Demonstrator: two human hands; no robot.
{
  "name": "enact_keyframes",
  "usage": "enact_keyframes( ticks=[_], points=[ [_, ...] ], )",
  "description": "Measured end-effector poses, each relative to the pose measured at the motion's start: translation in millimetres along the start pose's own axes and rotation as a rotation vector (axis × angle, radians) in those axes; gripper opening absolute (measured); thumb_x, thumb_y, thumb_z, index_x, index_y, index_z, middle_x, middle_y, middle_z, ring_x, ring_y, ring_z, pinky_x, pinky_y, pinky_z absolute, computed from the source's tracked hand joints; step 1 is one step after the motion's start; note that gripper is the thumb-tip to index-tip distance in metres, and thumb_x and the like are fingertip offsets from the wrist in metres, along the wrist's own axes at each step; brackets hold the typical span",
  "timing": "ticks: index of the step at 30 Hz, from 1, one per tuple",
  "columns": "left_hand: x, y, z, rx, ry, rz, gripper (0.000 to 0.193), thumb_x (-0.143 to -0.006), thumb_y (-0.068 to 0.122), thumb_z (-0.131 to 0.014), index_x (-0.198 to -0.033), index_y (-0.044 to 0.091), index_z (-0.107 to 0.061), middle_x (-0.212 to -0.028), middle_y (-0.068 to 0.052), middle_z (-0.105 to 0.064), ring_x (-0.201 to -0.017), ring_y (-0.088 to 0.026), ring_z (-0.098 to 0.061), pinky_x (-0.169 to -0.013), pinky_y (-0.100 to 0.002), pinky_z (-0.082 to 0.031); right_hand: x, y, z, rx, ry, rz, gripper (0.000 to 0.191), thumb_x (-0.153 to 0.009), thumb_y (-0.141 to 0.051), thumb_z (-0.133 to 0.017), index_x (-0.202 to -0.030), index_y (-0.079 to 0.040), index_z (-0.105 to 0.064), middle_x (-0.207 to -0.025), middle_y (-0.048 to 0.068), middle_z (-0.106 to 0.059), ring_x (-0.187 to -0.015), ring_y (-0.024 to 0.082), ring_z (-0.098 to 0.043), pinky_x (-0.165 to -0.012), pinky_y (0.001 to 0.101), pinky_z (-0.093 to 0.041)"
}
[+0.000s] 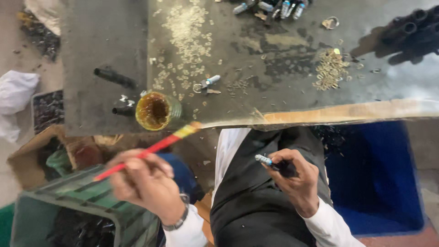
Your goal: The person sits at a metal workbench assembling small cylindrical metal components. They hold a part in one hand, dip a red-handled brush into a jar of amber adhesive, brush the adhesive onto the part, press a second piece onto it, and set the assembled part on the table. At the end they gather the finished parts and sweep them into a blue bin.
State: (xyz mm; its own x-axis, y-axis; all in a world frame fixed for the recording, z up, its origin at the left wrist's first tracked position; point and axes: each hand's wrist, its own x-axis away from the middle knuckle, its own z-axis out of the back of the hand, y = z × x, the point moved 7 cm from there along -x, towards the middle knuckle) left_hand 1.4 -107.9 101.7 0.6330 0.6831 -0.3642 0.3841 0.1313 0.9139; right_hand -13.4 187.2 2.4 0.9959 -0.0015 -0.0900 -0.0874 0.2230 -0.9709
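My left hand (144, 183) grips a thin red-handled brush (151, 148) whose yellowish tip points up toward an open jar of amber grease (154, 111) at the workbench's near edge. Over my lap, my right hand (295, 176) holds a small black cylindrical part with a silvery blue-banded end (264, 159). Both hands hang below the edge of the dark workbench (274, 68). Similar small parts (208, 83) lie on the bench.
Heaps of small metal rings (185, 32) and brass clips (330, 68) are scattered on the bench. Black tubes (407, 34) lie at the far right. A blue bin (379, 174) sits at my right, a green crate (77, 206) at my left.
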Motion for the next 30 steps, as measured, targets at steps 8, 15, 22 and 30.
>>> enact_keyframes(
  ticks=[8, 15, 22, 30],
  points=[
    [49.6, -23.5, -42.9, 0.094, -0.322, 0.308, 0.016, -0.104, 0.012, -0.064, -0.103, -0.003, -0.061, -0.087, -0.012, -0.064, -0.060, -0.013, -0.057, -0.050, -0.023, -0.042, -6.0, -8.8, 2.6, 0.036, -0.021, 0.080, 0.030, -0.075, 0.006, -0.081, -0.094, -0.004, -0.060, -0.093, 0.007, -0.074, -0.081, 0.010, -0.072, -0.072, 0.0227, -0.057],
    [54.5, -31.9, -41.2, 0.072, -0.332, 0.401, 0.016, -0.103, 0.011, -0.065, -0.101, -0.004, -0.061, -0.085, -0.012, -0.064, -0.059, -0.013, -0.058, -0.049, -0.023, -0.042, -7.7, -6.1, 5.4, 0.061, -0.024, 0.069, 0.030, -0.076, 0.003, -0.084, -0.095, -0.004, -0.062, -0.096, 0.006, -0.075, -0.079, 0.009, -0.071, -0.068, 0.0221, -0.056],
    [44.8, -26.0, -27.9, 0.058, -0.163, 0.268, 0.020, -0.105, 0.017, -0.065, -0.105, -0.002, -0.058, -0.083, -0.011, -0.061, -0.056, -0.013, -0.055, -0.047, -0.024, -0.040, -8.3, -7.2, 4.8, 0.047, -0.023, 0.051, 0.032, -0.073, 0.005, -0.082, -0.096, -0.005, -0.062, -0.097, 0.006, -0.075, -0.078, 0.010, -0.070, -0.070, 0.0220, -0.056],
    [-19.1, -2.2, 21.3, -0.146, 0.151, -0.177, 0.027, -0.111, 0.022, -0.064, -0.109, -0.003, -0.056, -0.087, -0.012, -0.059, -0.053, -0.014, -0.051, -0.043, -0.024, -0.037, 7.7, 18.2, 32.6, 0.199, 0.092, 0.035, 0.028, -0.079, 0.004, -0.081, -0.101, -0.003, -0.065, -0.101, 0.009, -0.074, -0.089, 0.015, -0.072, -0.081, 0.0271, -0.057]
  ],
)
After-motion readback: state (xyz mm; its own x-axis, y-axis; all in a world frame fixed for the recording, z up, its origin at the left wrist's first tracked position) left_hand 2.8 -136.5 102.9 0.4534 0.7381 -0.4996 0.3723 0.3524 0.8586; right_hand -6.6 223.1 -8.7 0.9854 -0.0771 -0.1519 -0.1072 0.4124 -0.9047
